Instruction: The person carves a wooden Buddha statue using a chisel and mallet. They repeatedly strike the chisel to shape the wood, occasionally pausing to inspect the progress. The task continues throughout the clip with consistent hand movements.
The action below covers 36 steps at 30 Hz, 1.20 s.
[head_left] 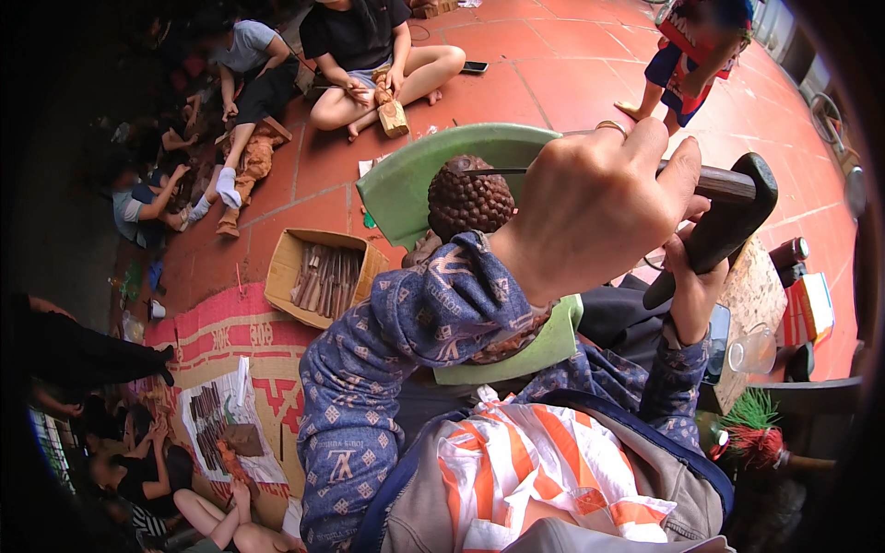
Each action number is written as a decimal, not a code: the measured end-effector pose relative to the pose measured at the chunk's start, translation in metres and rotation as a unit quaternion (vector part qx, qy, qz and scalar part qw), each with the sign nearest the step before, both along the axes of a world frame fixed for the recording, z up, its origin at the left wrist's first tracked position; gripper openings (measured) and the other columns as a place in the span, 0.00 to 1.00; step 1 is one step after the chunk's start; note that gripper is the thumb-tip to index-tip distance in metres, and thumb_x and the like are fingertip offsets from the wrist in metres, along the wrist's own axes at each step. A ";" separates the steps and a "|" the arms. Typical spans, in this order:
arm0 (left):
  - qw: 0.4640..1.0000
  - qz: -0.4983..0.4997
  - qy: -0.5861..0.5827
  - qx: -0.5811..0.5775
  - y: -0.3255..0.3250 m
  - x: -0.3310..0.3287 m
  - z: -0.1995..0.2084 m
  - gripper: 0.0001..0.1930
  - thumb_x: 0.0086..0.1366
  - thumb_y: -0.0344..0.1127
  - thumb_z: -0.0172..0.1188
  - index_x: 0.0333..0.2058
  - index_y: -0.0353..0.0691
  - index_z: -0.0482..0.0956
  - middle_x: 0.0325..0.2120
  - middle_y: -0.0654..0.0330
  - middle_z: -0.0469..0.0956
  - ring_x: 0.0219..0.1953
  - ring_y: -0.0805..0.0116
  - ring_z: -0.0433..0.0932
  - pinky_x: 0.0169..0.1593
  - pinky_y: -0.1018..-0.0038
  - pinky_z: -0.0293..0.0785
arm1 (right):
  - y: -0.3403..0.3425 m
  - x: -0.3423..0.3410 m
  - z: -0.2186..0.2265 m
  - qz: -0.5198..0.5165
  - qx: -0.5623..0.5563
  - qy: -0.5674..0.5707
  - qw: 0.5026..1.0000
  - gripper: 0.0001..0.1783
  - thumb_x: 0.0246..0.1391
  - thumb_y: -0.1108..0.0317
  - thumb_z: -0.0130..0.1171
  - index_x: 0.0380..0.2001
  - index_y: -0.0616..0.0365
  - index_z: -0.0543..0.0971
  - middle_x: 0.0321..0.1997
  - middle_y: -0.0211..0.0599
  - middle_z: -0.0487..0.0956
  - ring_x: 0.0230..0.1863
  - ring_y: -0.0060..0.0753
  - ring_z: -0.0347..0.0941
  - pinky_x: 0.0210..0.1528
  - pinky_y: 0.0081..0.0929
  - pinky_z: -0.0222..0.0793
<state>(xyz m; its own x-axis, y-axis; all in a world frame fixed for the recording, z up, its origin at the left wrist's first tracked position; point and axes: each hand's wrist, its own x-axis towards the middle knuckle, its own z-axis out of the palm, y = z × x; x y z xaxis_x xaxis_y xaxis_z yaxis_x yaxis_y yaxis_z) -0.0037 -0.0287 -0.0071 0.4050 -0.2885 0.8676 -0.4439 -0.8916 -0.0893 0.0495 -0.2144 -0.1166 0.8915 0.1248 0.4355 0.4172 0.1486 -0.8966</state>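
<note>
A dark brown wood carving has a round head [468, 195] covered in small knobs. It rests in a green plastic chair [406, 180], and my left arm covers most of its body. My left hand [599, 207] is closed round a carving chisel [724, 182], whose thin dark blade points left and meets the knobbed head, at least as seen from here. My right hand [696, 286] grips a dark wooden mallet [758, 198]. The mallet's face lies against or just beside the butt of the chisel's handle.
To the left stands a cardboard box [373, 275] of chisels. More tools lie on a white sheet [267, 456] over cardboard. On the right are a worn board [751, 286], a clear plastic cup [753, 350] and a red-green brush [756, 429]. Several people sit or stand around.
</note>
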 end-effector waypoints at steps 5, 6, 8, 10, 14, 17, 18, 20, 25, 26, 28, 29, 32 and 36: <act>0.998 -0.050 -0.022 0.020 -0.015 -0.011 0.004 0.16 0.46 0.39 0.58 0.30 0.32 0.78 0.19 0.60 0.70 0.17 0.68 0.73 0.20 0.77 0.69 | -0.017 0.007 -0.034 -0.062 0.013 -0.024 0.998 0.14 0.53 0.77 0.56 0.44 0.66 0.73 0.39 0.37 0.76 0.37 0.25 0.72 0.41 0.21 0.68; 0.997 -0.069 -0.007 0.023 -0.012 -0.014 0.006 0.15 0.45 0.38 0.58 0.29 0.32 0.78 0.18 0.60 0.69 0.16 0.69 0.73 0.20 0.78 0.68 | -0.018 0.008 -0.038 -0.055 0.017 -0.015 0.998 0.14 0.53 0.76 0.56 0.44 0.67 0.73 0.40 0.38 0.76 0.38 0.25 0.72 0.42 0.22 0.68; 0.995 -0.095 -0.026 0.032 -0.007 -0.010 0.002 0.15 0.44 0.38 0.58 0.29 0.33 0.78 0.17 0.62 0.67 0.16 0.70 0.72 0.19 0.77 0.68 | -0.019 0.010 -0.043 -0.045 0.024 0.004 0.999 0.15 0.53 0.76 0.56 0.45 0.67 0.72 0.41 0.39 0.76 0.40 0.27 0.73 0.44 0.23 0.68; 0.993 -0.109 -0.052 0.013 -0.003 -0.006 -0.002 0.16 0.45 0.40 0.59 0.29 0.34 0.78 0.18 0.62 0.68 0.16 0.70 0.72 0.19 0.77 0.68 | -0.020 0.010 -0.045 -0.036 0.030 0.022 0.999 0.16 0.53 0.75 0.56 0.45 0.67 0.72 0.42 0.40 0.76 0.43 0.29 0.73 0.47 0.25 0.68; 0.993 -0.113 -0.026 0.007 0.002 -0.006 0.002 0.19 0.47 0.47 0.61 0.31 0.36 0.78 0.19 0.62 0.68 0.17 0.69 0.74 0.20 0.76 0.69 | -0.014 0.005 -0.026 -0.017 -0.033 -0.058 0.998 0.17 0.53 0.73 0.57 0.47 0.67 0.72 0.45 0.41 0.76 0.46 0.31 0.73 0.50 0.26 0.67; 0.993 -0.117 -0.030 -0.011 0.004 -0.010 0.006 0.22 0.48 0.51 0.61 0.33 0.38 0.77 0.19 0.62 0.68 0.18 0.68 0.74 0.21 0.75 0.70 | -0.008 0.004 -0.023 -0.010 0.011 -0.034 0.999 0.17 0.53 0.73 0.58 0.46 0.67 0.72 0.44 0.41 0.76 0.44 0.31 0.73 0.49 0.26 0.68; 0.992 -0.122 -0.034 -0.017 0.005 -0.010 0.007 0.21 0.48 0.51 0.61 0.33 0.39 0.77 0.19 0.63 0.68 0.18 0.68 0.74 0.21 0.74 0.70 | -0.007 0.004 -0.021 -0.012 0.017 -0.034 0.999 0.17 0.53 0.73 0.58 0.46 0.67 0.72 0.43 0.41 0.77 0.44 0.30 0.73 0.48 0.26 0.68; 0.991 -0.129 -0.039 -0.024 0.006 -0.012 0.009 0.21 0.48 0.51 0.62 0.33 0.39 0.77 0.20 0.63 0.68 0.18 0.67 0.74 0.21 0.74 0.70 | -0.002 0.003 -0.019 -0.018 0.024 -0.040 0.999 0.17 0.53 0.73 0.58 0.45 0.67 0.73 0.42 0.40 0.77 0.42 0.30 0.73 0.46 0.25 0.68; 0.991 -0.128 -0.024 -0.023 0.010 -0.014 0.012 0.19 0.49 0.49 0.62 0.31 0.39 0.76 0.20 0.62 0.68 0.19 0.66 0.74 0.22 0.74 0.70 | -0.006 0.002 -0.015 -0.046 0.040 -0.057 0.997 0.16 0.52 0.73 0.59 0.44 0.67 0.73 0.39 0.39 0.77 0.39 0.28 0.74 0.43 0.24 0.69; 0.992 -0.124 -0.021 -0.020 0.010 -0.013 0.011 0.19 0.48 0.49 0.63 0.31 0.40 0.76 0.20 0.63 0.68 0.18 0.67 0.74 0.21 0.74 0.70 | -0.005 -0.001 -0.015 -0.044 0.045 -0.060 0.996 0.16 0.52 0.73 0.59 0.44 0.67 0.73 0.39 0.38 0.77 0.38 0.28 0.74 0.42 0.24 0.70; 0.993 -0.116 -0.019 -0.015 0.012 -0.007 0.007 0.19 0.46 0.47 0.65 0.33 0.41 0.77 0.19 0.63 0.68 0.16 0.69 0.72 0.19 0.75 0.68 | -0.006 0.001 -0.011 0.003 0.048 -0.037 0.998 0.14 0.52 0.73 0.60 0.41 0.67 0.74 0.33 0.35 0.77 0.32 0.24 0.72 0.36 0.20 0.68; 0.993 -0.112 -0.019 -0.013 0.013 -0.004 0.004 0.19 0.45 0.46 0.66 0.34 0.42 0.78 0.19 0.64 0.68 0.15 0.70 0.71 0.18 0.75 0.67 | -0.006 0.001 -0.007 0.027 0.050 -0.025 0.998 0.13 0.51 0.74 0.61 0.40 0.66 0.74 0.31 0.34 0.77 0.29 0.22 0.72 0.32 0.19 0.67; 0.997 -0.080 0.021 0.008 0.014 -0.003 -0.002 0.18 0.46 0.47 0.65 0.32 0.42 0.77 0.18 0.64 0.67 0.17 0.69 0.73 0.19 0.75 0.68 | 0.007 -0.005 0.002 0.000 0.053 -0.009 0.999 0.08 0.51 0.75 0.61 0.35 0.65 0.75 0.24 0.29 0.74 0.24 0.18 0.67 0.26 0.16 0.62; 0.997 -0.077 0.024 0.009 0.015 -0.003 -0.003 0.17 0.46 0.47 0.65 0.32 0.42 0.77 0.18 0.64 0.67 0.17 0.69 0.73 0.19 0.75 0.69 | 0.014 -0.007 0.000 -0.015 0.036 -0.061 0.997 0.08 0.51 0.76 0.60 0.35 0.65 0.75 0.23 0.28 0.73 0.23 0.17 0.66 0.25 0.16 0.60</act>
